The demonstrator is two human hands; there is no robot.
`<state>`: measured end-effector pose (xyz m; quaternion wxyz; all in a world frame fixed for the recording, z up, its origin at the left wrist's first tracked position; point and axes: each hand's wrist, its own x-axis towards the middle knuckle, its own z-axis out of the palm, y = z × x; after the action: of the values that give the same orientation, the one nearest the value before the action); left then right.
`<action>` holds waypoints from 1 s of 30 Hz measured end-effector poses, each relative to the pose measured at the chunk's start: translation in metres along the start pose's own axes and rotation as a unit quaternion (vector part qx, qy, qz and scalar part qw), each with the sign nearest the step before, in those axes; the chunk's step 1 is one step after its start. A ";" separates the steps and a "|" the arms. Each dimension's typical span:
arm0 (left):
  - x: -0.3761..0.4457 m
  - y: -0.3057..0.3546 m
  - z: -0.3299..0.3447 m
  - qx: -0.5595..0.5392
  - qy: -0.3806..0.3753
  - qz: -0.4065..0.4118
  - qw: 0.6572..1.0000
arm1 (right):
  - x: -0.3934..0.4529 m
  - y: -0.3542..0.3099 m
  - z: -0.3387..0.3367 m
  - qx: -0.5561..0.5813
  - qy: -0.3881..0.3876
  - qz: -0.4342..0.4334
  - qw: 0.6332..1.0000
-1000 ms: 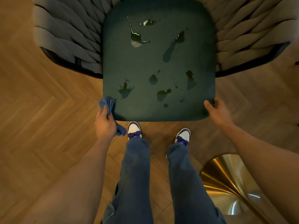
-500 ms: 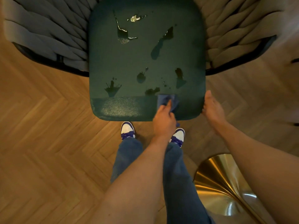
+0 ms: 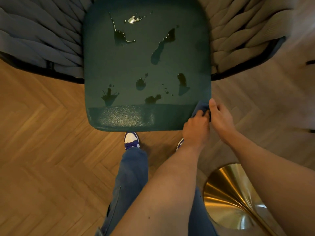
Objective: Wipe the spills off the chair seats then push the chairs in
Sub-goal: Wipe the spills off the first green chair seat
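A dark green chair seat fills the upper middle, with grey woven arms on both sides. Several dark spill blotches lie on it from the back down to near the front. A damp wiped band runs along the front edge. My left hand is shut on a blue cloth and presses it on the seat's front right corner. My right hand rests against that same corner beside the cloth, fingers loosely curled, touching my left hand.
Herringbone wood floor surrounds the chair. A shiny brass pedestal base stands at the lower right, close to my right leg. My feet in white and purple shoes stand just in front of the seat.
My left hand has swept the cloth from the seat's front left corner across to the front right corner, leaving a damp band. The right hand stayed at the right corner.
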<state>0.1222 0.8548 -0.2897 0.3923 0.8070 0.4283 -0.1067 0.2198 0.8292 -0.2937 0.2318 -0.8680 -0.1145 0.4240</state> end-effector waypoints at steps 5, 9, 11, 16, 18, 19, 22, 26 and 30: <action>-0.007 -0.026 -0.026 0.074 0.028 0.005 0.997 | 0.005 -0.009 0.000 -0.056 -0.007 -0.032 0.998; -0.013 -0.077 -0.054 0.125 0.036 -0.065 0.989 | 0.007 -0.018 0.003 -0.072 -0.009 -0.044 0.996; -0.021 -0.115 -0.074 0.128 0.054 -0.104 0.985 | 0.008 -0.021 0.005 -0.080 -0.012 -0.036 0.996; -0.056 -0.207 -0.127 0.146 0.119 -0.166 0.968 | 0.010 -0.021 0.012 -0.091 0.010 -0.033 0.995; -0.069 -0.236 -0.146 0.167 0.140 -0.186 0.958 | 0.010 -0.021 0.014 -0.093 0.018 -0.032 0.995; -0.074 -0.249 -0.155 0.177 0.147 -0.194 0.954 | 0.011 -0.022 0.015 -0.094 0.019 -0.031 0.995; -0.086 -0.277 -0.175 0.192 0.161 -0.224 0.942 | 0.013 -0.024 0.017 -0.102 0.026 -0.030 0.994; -0.089 -0.295 -0.188 0.194 0.182 -0.239 0.934 | 0.017 -0.034 0.015 -0.119 0.027 -0.060 0.991; -0.085 -0.298 -0.193 0.178 0.220 -0.247 0.927 | 0.026 -0.044 0.011 -0.155 0.004 -0.077 0.985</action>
<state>-0.1926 1.0397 -0.2791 0.0998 0.7354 0.6636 -0.0944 0.2272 0.8806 -0.2955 0.1269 -0.8837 -0.2447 0.3782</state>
